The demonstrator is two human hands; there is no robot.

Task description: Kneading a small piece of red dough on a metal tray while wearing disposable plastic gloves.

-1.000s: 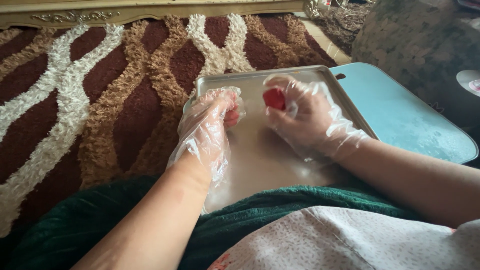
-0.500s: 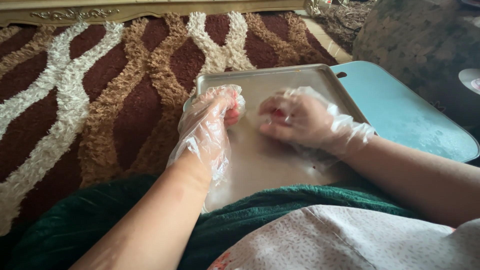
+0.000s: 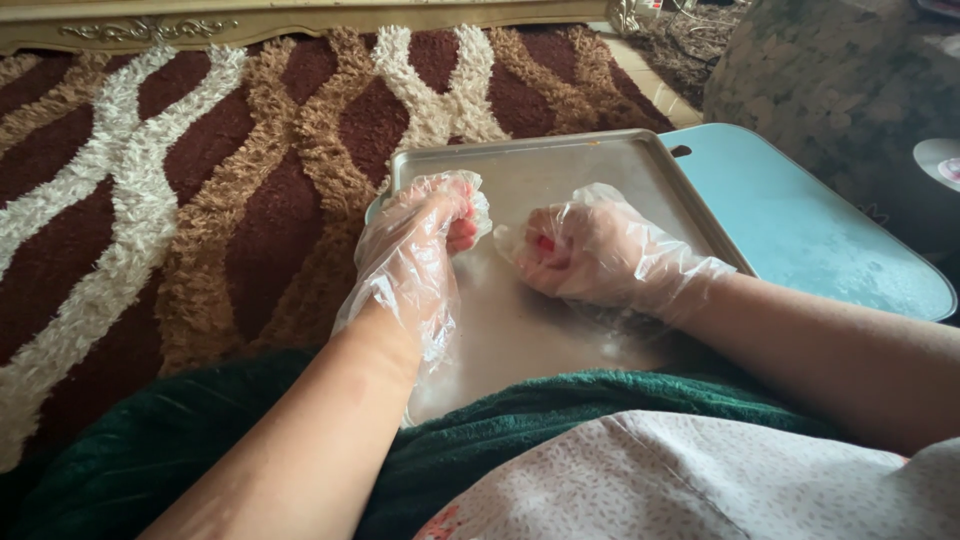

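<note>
Gloved left hand (image 3: 420, 250) and right hand (image 3: 590, 250) over metal tray (image 3: 560, 165), red piece (image 3: 545, 243) in right fingers

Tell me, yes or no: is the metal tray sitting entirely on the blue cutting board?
No: the metal tray overlaps only the left part of the blue cutting board, and its other side extends past it over the patterned rug.

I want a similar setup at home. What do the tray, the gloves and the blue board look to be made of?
Tray: metal, dull brushed grey, with a soft sheen and rolled rim.
Gloves on the left hand and right hand: thin clear plastic film, crinkled and loose.
Board: probably plastic, smooth matt light blue.
</note>
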